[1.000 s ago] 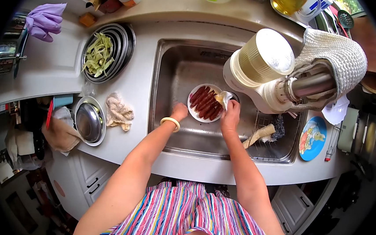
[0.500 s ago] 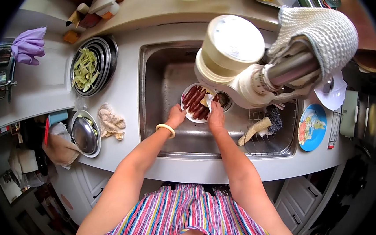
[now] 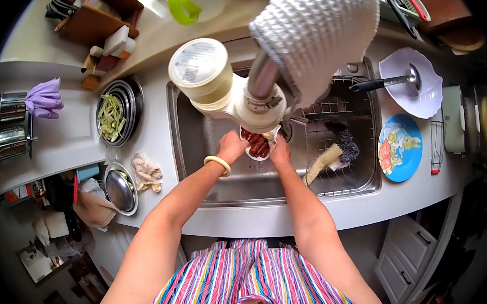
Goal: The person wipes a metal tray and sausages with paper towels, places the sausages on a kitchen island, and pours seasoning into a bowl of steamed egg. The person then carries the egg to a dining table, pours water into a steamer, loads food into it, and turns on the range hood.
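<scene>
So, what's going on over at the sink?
A person's left hand and right hand are at opposite sides of a small white plate of dark red, sausage-like pieces at the metal sink. Something pale and crumpled shows by the right hand; I can't tell what. The bulky tap attachment hides the plate's far side.

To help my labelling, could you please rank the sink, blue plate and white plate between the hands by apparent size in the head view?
1. Sink
2. Blue plate
3. White plate, by its visible part; the rest is hidden
</scene>
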Available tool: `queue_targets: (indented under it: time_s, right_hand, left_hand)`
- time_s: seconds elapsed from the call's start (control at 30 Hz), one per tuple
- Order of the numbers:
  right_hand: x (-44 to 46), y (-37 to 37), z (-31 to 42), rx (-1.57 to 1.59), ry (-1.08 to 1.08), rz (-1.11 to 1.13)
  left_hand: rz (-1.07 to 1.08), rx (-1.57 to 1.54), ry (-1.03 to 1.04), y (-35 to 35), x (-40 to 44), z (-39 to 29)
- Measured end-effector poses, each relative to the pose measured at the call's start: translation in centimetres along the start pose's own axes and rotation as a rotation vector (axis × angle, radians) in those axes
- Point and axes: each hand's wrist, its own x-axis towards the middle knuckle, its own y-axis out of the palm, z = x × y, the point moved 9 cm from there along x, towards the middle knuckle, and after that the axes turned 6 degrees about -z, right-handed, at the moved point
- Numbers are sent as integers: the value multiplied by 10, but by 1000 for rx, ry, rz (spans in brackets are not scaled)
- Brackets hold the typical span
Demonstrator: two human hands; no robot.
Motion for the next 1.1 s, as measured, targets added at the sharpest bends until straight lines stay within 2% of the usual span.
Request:
queue_targets:
  time_s: [0.2, 0.3, 0.33, 0.37, 0.4, 0.43, 0.5, 0.57, 0.67, 0.77, 0.87, 0.93, 1.0, 1.1]
  right_hand:
    - [3, -1, -3, 21, -31, -15]
    - [-5, -6, 14, -11, -111, 28]
    - [-8, -5, 23, -49, -219, -31]
    - [-12, 1, 28, -72, -206, 40]
    - [-14, 4, 33, -72, -183, 45]
    - [-13, 1, 41, -80, -157, 41]
    - [-21, -18, 60, -107, -221, -109]
    - [-33, -38, 81, -82, -273, -149]
    - [-57, -75, 114, -28, -292, -42]
    - [-103, -129, 142, 135, -323, 106]
    - [-143, -188, 154, 332, -321, 83]
    - [-159, -215, 148, 336, -281, 62]
    - [-168, -232, 134, 311, -255, 32]
    - [-179, -246, 104, 337, -85, 7]
  left_hand:
    - [-4, 39, -25, -11, -13, -23]
    - [50, 66, -45, 32, 23, 39]
    - [128, 24, -121, 41, 26, 56]
    - [182, -88, -193, 65, 41, 90]
    - [147, -114, -192, 63, 38, 94]
    - [142, -2, -165, 62, 44, 104]
    - [-369, -24, -163, 18, 34, 109]
    - [-507, -7, 43, -10, 35, 87]
    - [-409, -168, 285, -29, 43, 17]
    - [-228, -229, 666, 40, 64, -45]
    - [-270, -100, 974, 70, 17, -136]
    - [-261, 22, 984, 101, 1, -157]
    - [-323, 45, 984, 154, 18, -152]
    - [-476, 6, 938, 229, 62, -125]
